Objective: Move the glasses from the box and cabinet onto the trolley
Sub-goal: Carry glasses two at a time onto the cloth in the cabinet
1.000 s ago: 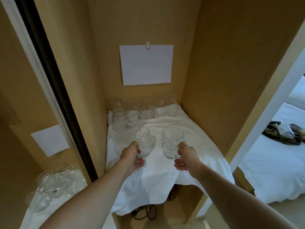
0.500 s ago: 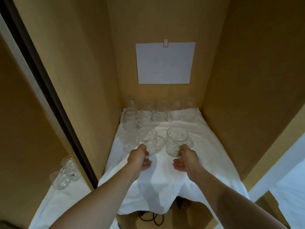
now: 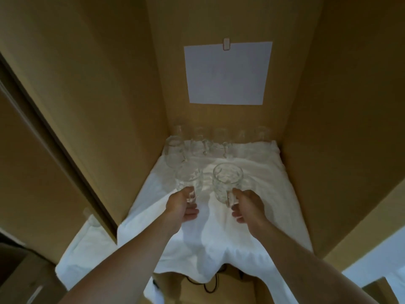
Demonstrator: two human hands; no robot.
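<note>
Inside the tan cabinet (image 3: 328,106), you are reaching both arms over a white cloth (image 3: 252,227) that is covering the shelf and draping off its front edge. Your left hand (image 3: 180,208) is gripping the handle of the left glass mug (image 3: 188,179), and your right hand (image 3: 248,206) is gripping the handle of the right glass mug (image 3: 228,182), both just above the cloth. At twelve o'clock a row of glasses (image 3: 219,139) is standing against the back wall, under a clipped white paper (image 3: 226,73). At six o'clock, black cables (image 3: 210,286) are lying below the cloth.
</note>
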